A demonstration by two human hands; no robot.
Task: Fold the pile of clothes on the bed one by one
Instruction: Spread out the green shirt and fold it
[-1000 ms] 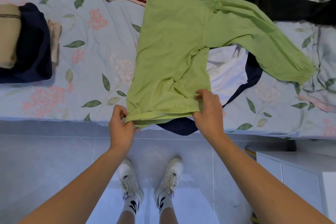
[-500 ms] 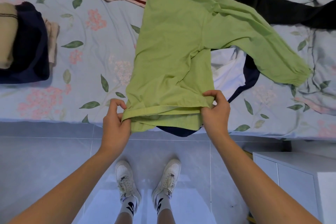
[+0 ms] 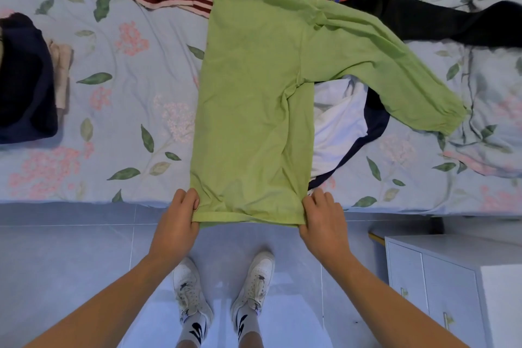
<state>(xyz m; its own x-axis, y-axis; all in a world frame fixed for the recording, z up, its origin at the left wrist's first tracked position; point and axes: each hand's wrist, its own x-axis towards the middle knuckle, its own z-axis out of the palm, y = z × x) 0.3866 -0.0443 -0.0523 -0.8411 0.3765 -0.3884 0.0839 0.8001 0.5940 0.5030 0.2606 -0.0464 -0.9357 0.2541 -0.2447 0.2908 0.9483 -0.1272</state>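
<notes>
my left hand (image 3: 178,210) and right hand (image 3: 320,213) each pinched a hem corner of the green shirt (image 3: 254,110), best kept taut and level between them.

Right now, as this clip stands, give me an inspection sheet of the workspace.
Surface: bed under a floral sheet.
Job's things: green shirt spread flat, hem hanging past the bed edge, one sleeve out to the right; unfolded pile behind it.
Clutter: white and navy garment under the shirt; folded stack far left.
Grippers: left hand and right hand each pinch a hem corner.
Cables: nothing seen.
Surroundings: tiled floor, white cabinet at right.
</notes>
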